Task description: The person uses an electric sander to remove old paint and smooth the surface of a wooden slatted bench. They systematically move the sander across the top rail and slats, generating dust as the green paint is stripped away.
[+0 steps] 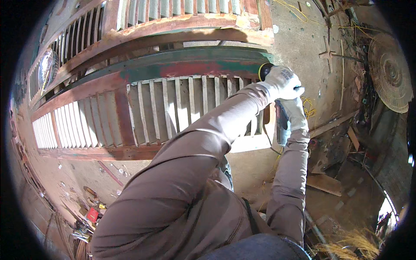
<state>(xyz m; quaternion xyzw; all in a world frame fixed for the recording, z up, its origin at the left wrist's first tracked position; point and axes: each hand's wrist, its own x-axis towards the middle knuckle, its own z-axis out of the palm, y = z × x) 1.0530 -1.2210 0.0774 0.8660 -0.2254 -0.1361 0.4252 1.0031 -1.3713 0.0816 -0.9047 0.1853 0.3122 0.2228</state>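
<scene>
My left hand (281, 81), in a white work glove, is closed over the front of an angle grinder (284, 125). Its dark round disc with a yellow rim rests against the top rail of a louvred wooden shutter (197, 68), at the right end. Just below, my right hand (294, 113), also gloved, wraps round the tool's blue body. Green and dark red paint covers much of that rail, while bare reddish wood shows at its left. Pale slats fill the frame. The gloves hide part of the grinder.
A second louvred shutter (186, 26) lies beyond. A yellow cord (308, 106) coils on the floor right of my hands. Further right are a round woven tray (391, 69) and wood offcuts (324, 184). A red object (92, 215) lies among loose items at lower left.
</scene>
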